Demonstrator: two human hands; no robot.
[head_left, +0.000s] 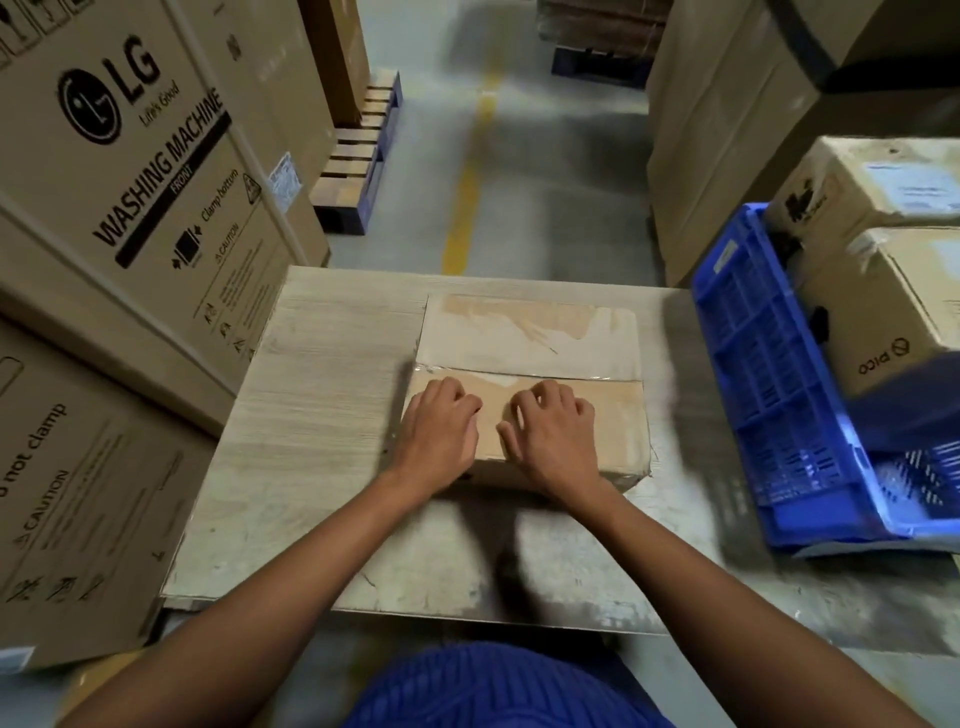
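1. Since the work needs a flat spot, the table (322, 415) holds everything.
2. The blue crate (769, 364) sits at its right edge, easy to reach.
3. The box (524, 332) lies by the far edge.
4. The left hand (439, 434) and right hand (553, 434) press its near flap, fingers bent, holding nothing, likely keeping it flat.

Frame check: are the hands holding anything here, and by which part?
Both the left hand and right hand rest on the near top flap of the cardboard box, fingers curled by its taped seam. Whether they grip the flap edge cannot be told.
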